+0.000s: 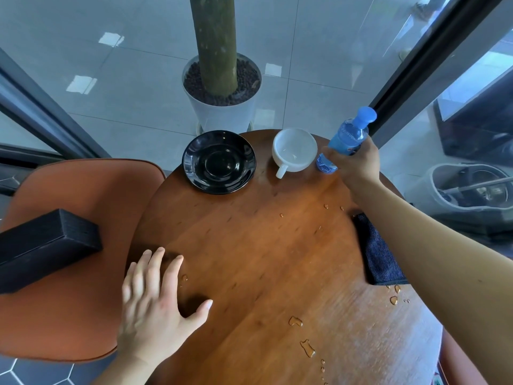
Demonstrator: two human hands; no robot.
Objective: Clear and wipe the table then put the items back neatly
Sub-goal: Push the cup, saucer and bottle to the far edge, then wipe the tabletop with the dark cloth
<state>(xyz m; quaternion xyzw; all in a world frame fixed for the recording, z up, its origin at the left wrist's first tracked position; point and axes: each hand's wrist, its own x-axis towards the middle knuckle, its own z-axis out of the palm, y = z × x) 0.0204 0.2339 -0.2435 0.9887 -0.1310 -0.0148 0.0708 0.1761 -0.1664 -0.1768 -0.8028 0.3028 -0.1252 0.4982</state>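
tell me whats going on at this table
A person's right hand grips a blue water bottle at the far edge of the round wooden table, beside a white cup and a black saucer. The left hand rests flat and open on the near side. Water drops remain, and a dark cloth lies unused.

Both forearms bare, no sleeves; left hand (155, 309) ringless.

Black glossy saucer (218, 162), white ceramic cup (294, 150) side by side at round wooden table (249, 245) far edge; dark folded cloth (380, 254) at right edge.
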